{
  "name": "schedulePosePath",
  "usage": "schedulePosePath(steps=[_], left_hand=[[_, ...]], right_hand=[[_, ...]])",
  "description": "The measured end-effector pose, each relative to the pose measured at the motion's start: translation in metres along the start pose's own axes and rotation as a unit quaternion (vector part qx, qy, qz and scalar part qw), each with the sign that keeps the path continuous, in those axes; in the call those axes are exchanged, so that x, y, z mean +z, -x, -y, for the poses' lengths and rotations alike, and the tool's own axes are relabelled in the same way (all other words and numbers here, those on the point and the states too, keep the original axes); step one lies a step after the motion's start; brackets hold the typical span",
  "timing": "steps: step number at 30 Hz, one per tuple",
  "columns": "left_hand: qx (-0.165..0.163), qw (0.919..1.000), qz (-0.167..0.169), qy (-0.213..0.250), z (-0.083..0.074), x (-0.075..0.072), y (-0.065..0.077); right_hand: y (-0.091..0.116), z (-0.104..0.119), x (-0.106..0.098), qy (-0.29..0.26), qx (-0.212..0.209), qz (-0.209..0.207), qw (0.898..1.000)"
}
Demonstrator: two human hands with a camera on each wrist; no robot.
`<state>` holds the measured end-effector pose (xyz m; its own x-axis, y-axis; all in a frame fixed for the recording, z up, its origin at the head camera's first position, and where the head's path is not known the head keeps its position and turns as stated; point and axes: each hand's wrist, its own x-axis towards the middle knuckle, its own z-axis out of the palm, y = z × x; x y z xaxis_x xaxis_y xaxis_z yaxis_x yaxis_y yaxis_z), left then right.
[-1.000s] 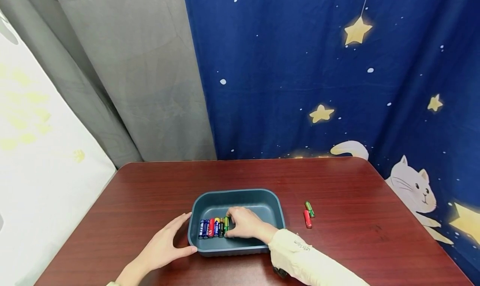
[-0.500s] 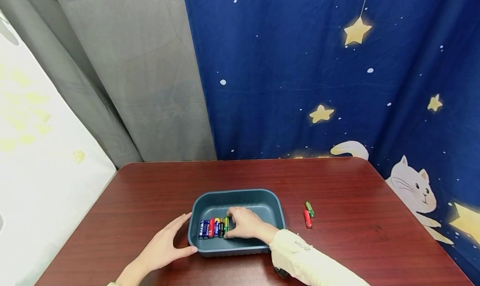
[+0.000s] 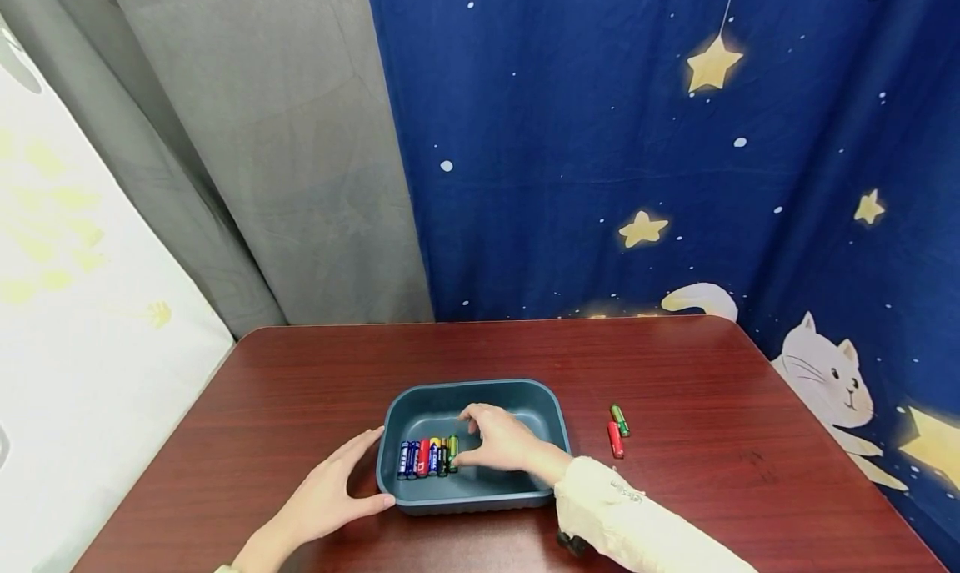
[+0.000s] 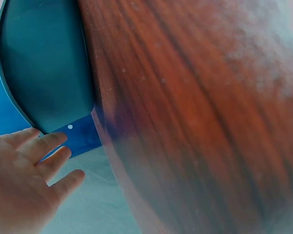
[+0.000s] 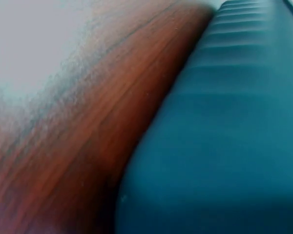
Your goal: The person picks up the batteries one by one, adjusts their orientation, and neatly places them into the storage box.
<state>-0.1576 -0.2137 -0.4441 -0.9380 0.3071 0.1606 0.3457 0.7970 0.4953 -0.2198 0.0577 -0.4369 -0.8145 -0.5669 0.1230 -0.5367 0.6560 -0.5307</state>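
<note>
Several batteries stand side by side in a row along the left part of a dark teal plastic bin (image 3: 471,505), among them a red battery (image 3: 423,458). At the row's right end is a green battery (image 3: 453,454). My right hand (image 3: 504,441) reaches into the bin, its thumb tip beside the lower end of that green battery and its fingers lifted off it, with nothing held. With fingers and thumb spread, my left hand (image 3: 322,491) touches the bin's left end. The left wrist view shows the left fingers (image 4: 46,144) straight at the bin's edge.
On the brown wooden table (image 3: 300,373), right of the bin, lie a loose red battery (image 3: 616,439) and a loose green battery (image 3: 620,420), close together. A blue starry curtain (image 3: 570,156) and a grey curtain (image 3: 300,156) hang behind the table's back edge.
My right hand has let go of the green battery at the row's end and drawn slightly right, its fingers lifting. The left hand and bin stay in place.
</note>
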Motion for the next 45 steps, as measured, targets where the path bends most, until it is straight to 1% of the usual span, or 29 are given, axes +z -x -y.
schedulePosePath(steps=[4,13,19,21,25,29,33,35,36,40,42,45], left_hand=[[0.000,1.0000,0.001,-0.002,0.000,0.000,0.000],[-0.008,0.9999,0.007,0.005,-0.001,-0.001,0.001],[-0.009,0.9999,0.006,0.005,-0.002,-0.001,0.001],[-0.008,0.9999,0.006,0.005,-0.002,-0.002,0.001],[-0.008,1.0000,0.005,0.003,-0.003,-0.002,0.001],[-0.008,1.0000,0.005,0.003,-0.002,-0.001,0.001],[-0.007,1.0000,0.003,0.002,-0.002,-0.001,0.001],[-0.005,1.0000,0.002,0.001,-0.002,-0.001,0.001],[-0.005,1.0000,0.001,0.000,-0.002,-0.001,0.001],[-0.003,1.0000,0.000,-0.001,-0.002,-0.001,0.001],[-0.003,1.0000,0.000,0.000,-0.002,-0.001,0.001],[-0.001,1.0000,-0.001,0.001,-0.002,-0.001,0.001]], right_hand=[[0.005,-0.003,-0.010,-0.015,-0.007,-0.008,1.000],[0.015,-0.007,-0.040,-0.052,-0.020,-0.049,0.997],[0.023,-0.014,-0.063,-0.075,-0.046,-0.083,0.993],[0.028,-0.017,-0.071,-0.078,-0.048,-0.094,0.991],[0.039,-0.025,-0.085,-0.083,-0.037,-0.119,0.989],[0.050,-0.040,-0.094,-0.093,-0.020,-0.136,0.986],[0.063,-0.057,-0.096,-0.095,-0.001,-0.145,0.985],[0.071,-0.055,-0.100,-0.096,0.008,-0.146,0.985],[0.074,-0.059,-0.100,-0.096,0.011,-0.147,0.984],[0.089,-0.078,-0.100,-0.087,0.018,-0.149,0.985],[0.094,-0.098,-0.096,-0.078,0.020,-0.155,0.985],[0.104,-0.112,-0.096,-0.075,0.031,-0.162,0.984]])
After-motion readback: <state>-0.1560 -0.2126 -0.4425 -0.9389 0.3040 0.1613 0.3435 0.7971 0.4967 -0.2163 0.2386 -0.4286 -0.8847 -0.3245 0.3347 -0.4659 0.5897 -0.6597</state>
